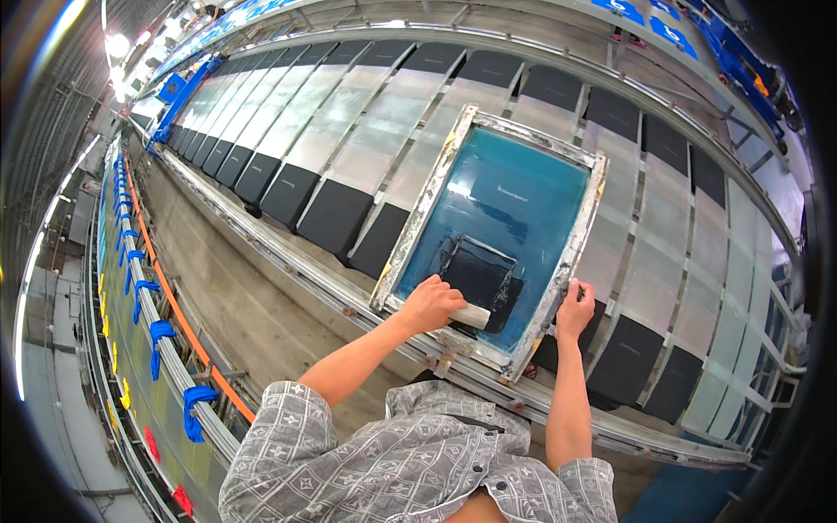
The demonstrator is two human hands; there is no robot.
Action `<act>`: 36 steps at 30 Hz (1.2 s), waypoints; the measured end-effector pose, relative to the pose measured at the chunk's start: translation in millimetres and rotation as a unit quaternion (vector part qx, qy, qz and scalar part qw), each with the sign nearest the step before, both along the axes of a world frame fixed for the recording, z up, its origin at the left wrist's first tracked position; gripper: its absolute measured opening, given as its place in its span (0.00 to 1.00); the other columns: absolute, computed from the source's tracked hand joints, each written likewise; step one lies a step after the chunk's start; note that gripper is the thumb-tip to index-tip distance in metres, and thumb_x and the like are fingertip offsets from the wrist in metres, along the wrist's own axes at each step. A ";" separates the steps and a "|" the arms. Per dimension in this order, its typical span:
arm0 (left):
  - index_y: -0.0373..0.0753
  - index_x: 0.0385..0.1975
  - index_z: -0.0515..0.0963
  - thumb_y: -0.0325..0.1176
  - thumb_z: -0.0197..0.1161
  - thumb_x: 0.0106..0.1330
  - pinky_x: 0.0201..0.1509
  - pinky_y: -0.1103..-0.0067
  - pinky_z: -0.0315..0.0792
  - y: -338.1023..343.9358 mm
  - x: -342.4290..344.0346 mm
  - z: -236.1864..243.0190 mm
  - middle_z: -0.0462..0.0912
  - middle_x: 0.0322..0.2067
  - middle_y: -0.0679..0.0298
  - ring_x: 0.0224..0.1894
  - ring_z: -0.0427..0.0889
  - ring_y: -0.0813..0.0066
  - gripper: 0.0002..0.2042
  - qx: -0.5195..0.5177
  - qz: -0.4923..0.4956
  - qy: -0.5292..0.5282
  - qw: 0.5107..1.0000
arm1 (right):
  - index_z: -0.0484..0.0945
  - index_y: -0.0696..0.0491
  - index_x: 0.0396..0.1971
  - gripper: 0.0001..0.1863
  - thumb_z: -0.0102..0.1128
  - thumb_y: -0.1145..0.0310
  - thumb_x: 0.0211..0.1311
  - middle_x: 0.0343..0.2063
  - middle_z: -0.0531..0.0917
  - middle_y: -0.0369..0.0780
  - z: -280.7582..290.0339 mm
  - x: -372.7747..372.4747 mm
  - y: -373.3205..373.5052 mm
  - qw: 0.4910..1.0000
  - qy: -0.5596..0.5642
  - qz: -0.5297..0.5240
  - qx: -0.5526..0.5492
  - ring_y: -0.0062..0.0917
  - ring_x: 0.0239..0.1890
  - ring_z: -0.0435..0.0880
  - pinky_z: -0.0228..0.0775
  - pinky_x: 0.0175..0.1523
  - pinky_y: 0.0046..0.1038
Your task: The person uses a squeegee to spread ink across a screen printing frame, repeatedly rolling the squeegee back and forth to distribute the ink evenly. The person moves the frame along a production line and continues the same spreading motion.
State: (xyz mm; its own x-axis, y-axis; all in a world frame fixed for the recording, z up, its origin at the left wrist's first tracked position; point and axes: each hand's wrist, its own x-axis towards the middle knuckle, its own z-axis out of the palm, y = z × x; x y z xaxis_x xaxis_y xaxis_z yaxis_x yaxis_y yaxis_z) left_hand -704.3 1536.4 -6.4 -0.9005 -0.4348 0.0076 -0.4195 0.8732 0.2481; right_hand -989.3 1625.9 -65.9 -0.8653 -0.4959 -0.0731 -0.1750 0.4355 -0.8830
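A screen-printing frame point(595, 187) with worn, pale edges and blue-green mesh point(523, 166) lies tilted across the long printing table. Dark ink point(478, 277) pools in the near half of the mesh, around a squared outline. My left hand point(430, 305) is closed round a squeegee point(472, 315), a pale bar at the near edge of the ink. At the frame's right side, my right hand point(574, 310) has its fingers closed on the rim. Small light marks show in the far half of the mesh.
Black fabric pieces point(334, 216) lie in rows on pale sloping boards point(375, 122) along both sides of the table. A metal rail point(288, 266) borders the near edge. On the left runs another rack with blue ties point(161, 331) and an orange hose point(179, 305).
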 end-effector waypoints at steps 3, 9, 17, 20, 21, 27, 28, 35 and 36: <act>0.47 0.35 0.82 0.31 0.70 0.44 0.46 0.72 0.68 1.6 6.5 -8.9 0.82 0.33 0.72 0.35 0.79 0.69 0.15 0.012 0.006 -0.019 1.000 | 0.78 0.56 0.33 0.13 0.57 0.60 0.65 0.30 0.83 0.45 -19.8 0.0 1.9 0.999 0.034 -0.011 0.016 0.38 0.35 0.82 0.70 0.43 0.35; 0.49 0.31 0.84 0.40 0.73 0.48 0.43 0.68 0.71 -45.2 -25.8 3.1 0.85 0.30 0.67 0.35 0.83 0.64 0.11 0.105 -0.043 -0.107 0.988 | 0.78 0.55 0.35 0.14 0.58 0.57 0.63 0.31 0.83 0.48 -17.5 -0.6 -1.4 0.996 0.062 -0.025 0.064 0.44 0.37 0.83 0.71 0.43 0.39; 0.47 0.28 0.83 0.42 0.72 0.48 0.43 0.67 0.70 -125.5 -88.1 -9.2 0.83 0.28 0.63 0.36 0.82 0.61 0.10 0.030 -0.058 -0.085 0.994 | 0.77 0.55 0.35 0.14 0.58 0.58 0.63 0.29 0.83 0.48 -23.2 2.7 -7.4 0.997 0.049 -0.020 0.054 0.45 0.35 0.83 0.71 0.42 0.38; 0.46 0.28 0.83 0.41 0.71 0.48 0.45 0.67 0.68 -126.0 -86.2 -10.7 0.83 0.27 0.63 0.35 0.82 0.62 0.10 0.035 -0.073 -0.073 0.994 | 0.77 0.55 0.35 0.14 0.58 0.58 0.63 0.29 0.83 0.48 -24.0 3.6 -7.8 0.998 0.041 -0.019 0.050 0.44 0.35 0.83 0.71 0.41 0.38; 0.46 0.28 0.83 0.40 0.71 0.48 0.46 0.67 0.68 -125.5 -83.3 -11.1 0.83 0.26 0.63 0.34 0.82 0.62 0.09 0.037 -0.076 -0.070 0.994 | 0.77 0.55 0.35 0.14 0.58 0.58 0.63 0.29 0.83 0.48 -23.4 4.1 -7.5 0.998 0.035 -0.018 0.051 0.44 0.35 0.83 0.71 0.41 0.38; 0.51 0.31 0.85 0.34 0.71 0.44 0.46 0.71 0.64 -47.4 -22.4 -24.3 0.85 0.31 0.68 0.32 0.82 0.68 0.12 0.011 -0.099 -0.088 0.991 | 0.77 0.55 0.35 0.14 0.58 0.57 0.63 0.29 0.83 0.47 -22.5 2.9 -3.2 0.998 0.024 -0.027 0.047 0.42 0.33 0.83 0.71 0.41 0.36; 0.51 0.32 0.85 0.34 0.71 0.44 0.46 0.70 0.64 -36.1 -14.0 -18.5 0.85 0.31 0.68 0.32 0.82 0.68 0.12 0.036 -0.109 -0.091 0.989 | 0.77 0.55 0.35 0.14 0.58 0.57 0.63 0.29 0.83 0.48 -21.5 1.3 -3.8 0.998 0.021 -0.025 0.049 0.43 0.34 0.83 0.71 0.41 0.36; 0.50 0.34 0.84 0.40 0.73 0.46 0.44 0.67 0.66 -98.5 -52.7 -7.0 0.84 0.29 0.67 0.35 0.81 0.66 0.14 0.015 -0.064 -0.048 0.997 | 0.77 0.55 0.36 0.14 0.58 0.58 0.63 0.32 0.83 0.50 -26.2 -0.7 -6.8 0.998 0.042 -0.020 0.052 0.47 0.38 0.83 0.71 0.43 0.40; 0.48 0.34 0.84 0.40 0.74 0.47 0.44 0.66 0.68 -103.1 -71.3 15.4 0.84 0.30 0.66 0.36 0.81 0.63 0.13 0.009 -0.046 -0.081 0.996 | 0.77 0.55 0.36 0.14 0.58 0.58 0.63 0.32 0.84 0.50 -23.1 -1.6 -4.5 0.998 0.023 -0.023 0.061 0.47 0.39 0.82 0.71 0.44 0.40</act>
